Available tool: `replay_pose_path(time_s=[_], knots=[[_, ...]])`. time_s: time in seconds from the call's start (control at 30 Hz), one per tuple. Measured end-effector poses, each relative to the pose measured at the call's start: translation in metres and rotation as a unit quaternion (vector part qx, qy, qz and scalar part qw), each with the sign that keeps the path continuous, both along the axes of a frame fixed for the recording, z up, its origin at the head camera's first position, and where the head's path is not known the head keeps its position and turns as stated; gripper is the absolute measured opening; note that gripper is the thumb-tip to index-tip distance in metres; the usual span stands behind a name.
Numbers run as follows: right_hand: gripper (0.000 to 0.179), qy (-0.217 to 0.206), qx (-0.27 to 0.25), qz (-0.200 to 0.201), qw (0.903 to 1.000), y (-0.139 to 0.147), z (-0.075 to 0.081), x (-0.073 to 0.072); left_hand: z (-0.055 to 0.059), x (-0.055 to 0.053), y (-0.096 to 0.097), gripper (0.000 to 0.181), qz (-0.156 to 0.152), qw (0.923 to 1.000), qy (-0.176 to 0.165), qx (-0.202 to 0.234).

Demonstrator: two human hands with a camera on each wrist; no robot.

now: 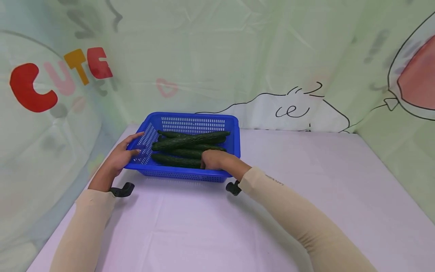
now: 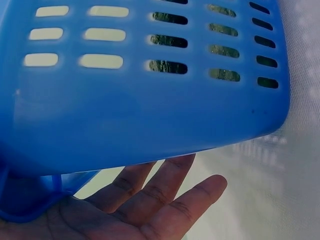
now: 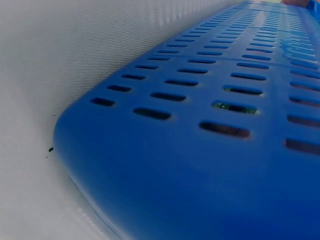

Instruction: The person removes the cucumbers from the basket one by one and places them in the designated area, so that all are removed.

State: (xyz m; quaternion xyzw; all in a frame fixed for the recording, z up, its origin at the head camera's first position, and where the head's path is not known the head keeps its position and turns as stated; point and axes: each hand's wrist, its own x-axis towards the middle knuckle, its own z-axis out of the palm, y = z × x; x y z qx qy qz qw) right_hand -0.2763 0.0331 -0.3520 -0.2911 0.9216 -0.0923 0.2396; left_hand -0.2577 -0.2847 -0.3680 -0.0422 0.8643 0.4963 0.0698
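Note:
In the head view, a blue slotted plastic basket [image 1: 190,173] holds several dark green cucumbers [image 1: 190,140], some lying across others. At its left end my left hand [image 1: 119,155] holds the rim, thumb over the edge. The left wrist view shows the fingers [image 2: 170,185] of that hand beneath the basket's side wall [image 2: 125,115]. My right hand [image 1: 215,159] reaches over the front rim and grips the right part of the front cucumber [image 1: 175,160], its fingertips hidden. From the right wrist, the basket's outer wall [image 3: 175,160] fills most of the view and conceals the hand.
The basket stands on a pale lilac tabletop [image 1: 190,226], near the back edge. Behind and beside the table hang printed curtains [image 1: 210,56] with letters and drawings. A black wrist mount [image 1: 123,190] projects by the left wrist, another [image 1: 233,187] by the right.

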Motion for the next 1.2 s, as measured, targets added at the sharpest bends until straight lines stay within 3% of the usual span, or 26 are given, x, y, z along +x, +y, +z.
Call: replay_pose_path(time_s=[0.43,0.73,1.2], knots=[[0.024,0.006,-0.026,0.03,0.9992,0.0018,-0.0008,-0.0027,0.0015,0.0028,0.0001,0.068,0.001,1.0,0.004,-0.006],[0.028,0.012,0.0,0.042,0.9991,0.0049,-0.0004,-0.0019,0.0018,0.0024,0.0012,0.068,-0.005,1.0,0.006,-0.002],[0.032,0.055,-0.017,0.039,0.9976,0.0044,-0.0032,-0.0002,0.0017,0.0023,0.0016,0.069,-0.007,1.0,0.0,-0.003]])
